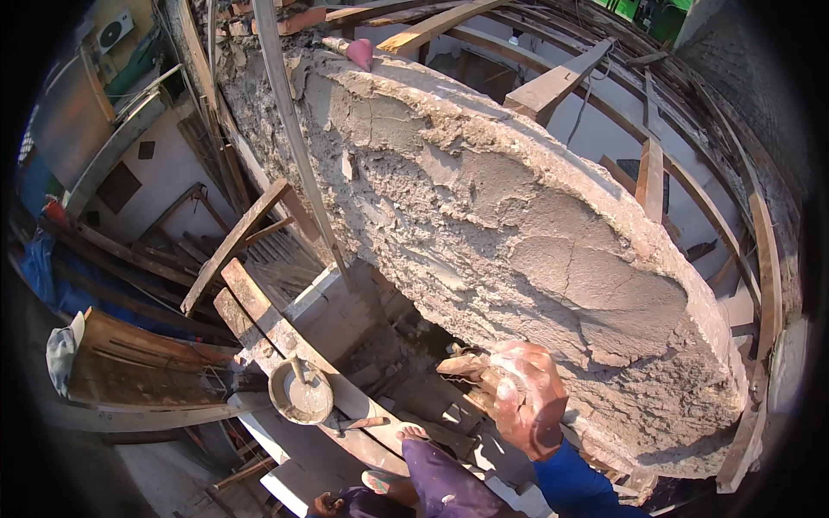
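My right hand (pixel 528 399), in a blue sleeve, is raised before the lower edge of a roughly plastered wall (pixel 484 224). Its fingers are curled closed, and a pale, dusty thing shows at them that I cannot make out. My left hand (pixel 326 504) shows only in part at the bottom edge, beside my purple trouser leg; its fingers are too dark to read. On the planks (pixel 289 337) to the left stands a bucket (pixel 300 395) of wet grey mortar, with a handle sticking up from it. A wood-handled tool (pixel 361 423) lies beside the bucket.
My sandalled feet are on the planks, above a deep gap with rubble (pixel 432 393). A long upright wooden pole (pixel 298 129) crosses before the wall's left part. Roof beams (pixel 561 82) fill the far right. A pinkish-red cone-shaped object (pixel 360 54) rests on the wall top.
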